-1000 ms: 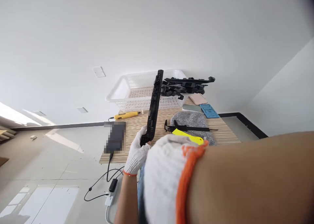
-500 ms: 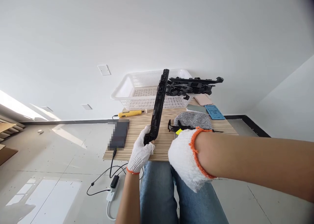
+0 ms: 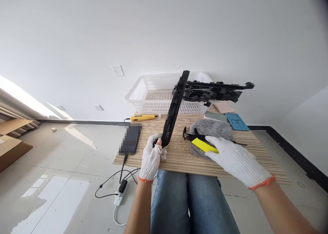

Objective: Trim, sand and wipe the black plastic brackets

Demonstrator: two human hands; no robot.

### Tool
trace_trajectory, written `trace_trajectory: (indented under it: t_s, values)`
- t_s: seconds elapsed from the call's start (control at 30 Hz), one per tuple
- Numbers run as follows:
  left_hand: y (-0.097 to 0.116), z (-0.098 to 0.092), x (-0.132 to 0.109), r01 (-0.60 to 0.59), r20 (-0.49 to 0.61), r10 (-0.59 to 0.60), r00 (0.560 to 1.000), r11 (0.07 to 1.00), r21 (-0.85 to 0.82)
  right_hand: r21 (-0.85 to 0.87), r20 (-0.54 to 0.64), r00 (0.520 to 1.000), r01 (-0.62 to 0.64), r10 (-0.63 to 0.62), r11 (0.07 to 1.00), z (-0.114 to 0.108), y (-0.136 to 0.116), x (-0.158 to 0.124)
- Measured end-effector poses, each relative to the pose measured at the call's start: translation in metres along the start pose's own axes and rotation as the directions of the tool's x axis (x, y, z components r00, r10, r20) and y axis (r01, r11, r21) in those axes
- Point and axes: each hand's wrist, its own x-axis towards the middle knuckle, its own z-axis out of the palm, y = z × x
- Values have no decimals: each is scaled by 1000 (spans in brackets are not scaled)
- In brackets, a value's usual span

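My left hand (image 3: pixel 151 156), in a white knit glove with the thumb tip bare, is closed round the lower end of a long black plastic trim piece (image 3: pixel 172 114). The piece slants up and right, across the front of a white basket (image 3: pixel 156 106). Over the right of the table, my gloved right hand (image 3: pixel 232 156) has its thumb and fingers apart on either side of a flat yellow tool with a notched edge (image 3: pixel 204 145). Whether they touch it I cannot tell. Beneath lie a black caliper (image 3: pixel 191 136) and a grey cloth (image 3: pixel 212 126).
More black plastic parts (image 3: pixel 215 90) rest over the basket's right side. A yellow pen-like power tool (image 3: pixel 143 118) and a dark blurred-out device (image 3: pixel 132 138) lie at left. Behind the cloth are a grey-green slab (image 3: pixel 215 116), a blue card (image 3: pixel 238 121) and a pink item (image 3: pixel 224 107).
My right hand has swung round to the right, uncovering the yellow tool and more of the cloth. My left hand still holds the trim piece. The view has shifted left.
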Motion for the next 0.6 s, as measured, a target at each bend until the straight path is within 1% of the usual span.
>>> trace_trajectory:
  t_s: [0.07,0.17,0.27,0.37,0.43,0.5,0.6]
  values:
    - [0,-2,0,4,6,-4,1000,1000,10,-5,43,999,-26,26,1000,11,3,-5]
    - [-3,-6,2,5,34,-5,999,1000,15,3,36,996,-84,83,996,20,5,-3]
    - [-6,-9,5,-15,54,17,998,999,-38,23,13,996,-87,86,996,25,2,0]
    - [-5,-10,6,22,63,-13,998,990,-141,150,-78,997,-9,20,989,32,-2,-2]
    - [-2,-9,8,56,61,-44,997,975,-216,237,-154,988,43,-6,971,38,-4,-6]
    - [0,-8,11,67,63,-51,997,960,-273,319,-199,980,38,27,947,44,-5,-9]
    - [0,-8,15,79,80,-57,995,947,-310,503,-272,949,-2,160,864,48,-12,-12]
